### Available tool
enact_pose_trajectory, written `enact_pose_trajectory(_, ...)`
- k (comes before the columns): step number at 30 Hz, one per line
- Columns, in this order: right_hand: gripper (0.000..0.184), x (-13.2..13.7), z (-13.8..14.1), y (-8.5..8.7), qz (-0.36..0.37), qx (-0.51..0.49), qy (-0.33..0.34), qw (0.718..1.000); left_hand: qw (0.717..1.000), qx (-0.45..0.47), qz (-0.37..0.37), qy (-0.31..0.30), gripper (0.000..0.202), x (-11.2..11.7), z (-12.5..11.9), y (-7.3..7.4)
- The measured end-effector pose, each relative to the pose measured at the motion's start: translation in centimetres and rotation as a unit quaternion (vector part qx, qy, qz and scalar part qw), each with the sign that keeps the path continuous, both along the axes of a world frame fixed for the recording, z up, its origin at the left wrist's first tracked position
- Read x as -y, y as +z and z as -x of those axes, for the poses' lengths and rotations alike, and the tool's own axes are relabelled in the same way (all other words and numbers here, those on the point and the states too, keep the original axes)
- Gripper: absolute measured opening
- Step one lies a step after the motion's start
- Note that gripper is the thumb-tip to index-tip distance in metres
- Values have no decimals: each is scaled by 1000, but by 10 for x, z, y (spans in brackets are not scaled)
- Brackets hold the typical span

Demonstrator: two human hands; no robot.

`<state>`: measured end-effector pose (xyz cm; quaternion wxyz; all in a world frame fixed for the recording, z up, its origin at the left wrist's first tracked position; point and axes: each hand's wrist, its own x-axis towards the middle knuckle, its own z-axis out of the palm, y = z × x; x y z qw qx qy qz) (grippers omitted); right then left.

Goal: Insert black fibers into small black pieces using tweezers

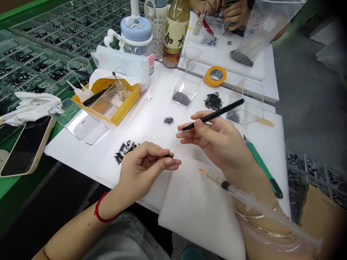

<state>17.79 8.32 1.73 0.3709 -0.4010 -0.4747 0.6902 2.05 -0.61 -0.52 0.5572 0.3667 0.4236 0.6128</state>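
Note:
My left hand pinches a small black part between thumb and fingertips, with most of it hidden. Black tweezers with a bright tip rest in my right hand, pointing left above the white foam sheet. A syringe with an orange tip crosses my right wrist in view; what supports it is unclear. Beside my left hand lie several black curved pieces. Beyond the hands are a small pile of dark grains and a heap of short black pins.
Clear boxes with dark grains, orange tape and a green cutter surround the hands. Left are a yellow tray, clear lid and phone. A bottle stands behind. Another person's hands work opposite.

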Motion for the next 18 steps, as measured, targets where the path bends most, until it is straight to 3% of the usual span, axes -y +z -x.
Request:
enact_pose_trajectory(4,17,-3,4,-6,-11,69,-98,993,1000,15,-10,-22,20,2,2,-3)
enact_pose_trajectory(8,16,-4,13,-9,-20,160,-79,984,997,21,-23,-65,26,5,7,-6)
enact_pose_trajectory(13,17,-12,13,-12,-16,204,-68,976,989,32,-24,-140,30,8,12,-10)
enact_pose_trajectory(18,17,-22,8,-10,-9,217,-87,972,989,41,-49,-135,35,6,16,-14)
